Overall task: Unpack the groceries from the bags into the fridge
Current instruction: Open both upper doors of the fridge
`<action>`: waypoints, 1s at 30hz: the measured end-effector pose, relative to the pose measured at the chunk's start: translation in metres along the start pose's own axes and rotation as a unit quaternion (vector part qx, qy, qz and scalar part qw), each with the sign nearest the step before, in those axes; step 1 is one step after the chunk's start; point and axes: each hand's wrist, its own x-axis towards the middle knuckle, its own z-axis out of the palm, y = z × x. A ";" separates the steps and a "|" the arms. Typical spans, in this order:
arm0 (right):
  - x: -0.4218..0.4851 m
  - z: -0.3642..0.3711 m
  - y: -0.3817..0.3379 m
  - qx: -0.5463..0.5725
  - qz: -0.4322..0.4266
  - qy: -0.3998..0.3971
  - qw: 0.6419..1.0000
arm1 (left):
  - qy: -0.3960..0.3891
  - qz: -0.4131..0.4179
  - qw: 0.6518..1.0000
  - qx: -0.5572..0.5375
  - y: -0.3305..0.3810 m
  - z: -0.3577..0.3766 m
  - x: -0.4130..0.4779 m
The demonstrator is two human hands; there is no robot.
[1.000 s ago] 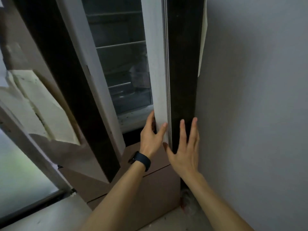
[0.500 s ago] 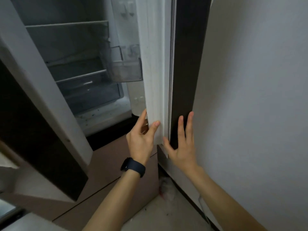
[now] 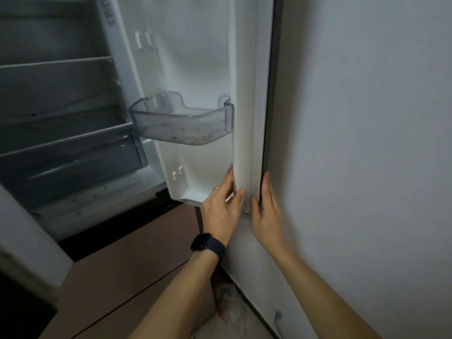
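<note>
The fridge door (image 3: 195,57) stands swung wide, its white inner lining facing me, almost against the wall. My left hand (image 3: 220,211), a dark watch on its wrist, holds the door's lower edge: its fingers lie on the inner lining and its thumb presses the white gasket strip (image 3: 244,143). My right hand (image 3: 267,216) rests flat, fingers straight, on the door's dark outer face, in the narrow gap by the wall. Inside the fridge, the shelves (image 3: 56,62) look bare. No grocery item is in either hand.
A clear door bin (image 3: 181,123) with dirty specks juts from the door lining. A crisper drawer (image 3: 68,162) sits under the shelves. The grey wall (image 3: 367,143) fills the right. Crumpled plastic (image 3: 230,307) lies on the floor below. Brown lower panels (image 3: 122,265) are beneath the fridge opening.
The door has swung further open toward the wall, and its inner lining and bin have come into view. Both hands stayed on its lower edge and moved right with it.
</note>
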 end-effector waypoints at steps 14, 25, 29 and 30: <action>0.058 -0.004 0.044 0.037 0.014 0.004 0.999 | 0.003 -0.020 0.996 0.085 0.003 0.060 0.039; 0.062 -0.044 0.046 -0.120 0.024 -0.101 0.987 | -0.113 -0.041 0.982 0.145 0.020 0.025 0.022; 0.028 -0.055 0.018 -0.100 -0.020 -0.100 0.990 | -0.100 -0.047 0.972 0.205 0.009 -0.025 -0.010; 0.015 -0.052 0.007 -0.068 -0.039 -0.102 0.992 | -0.091 -0.047 0.970 0.222 0.005 -0.039 -0.021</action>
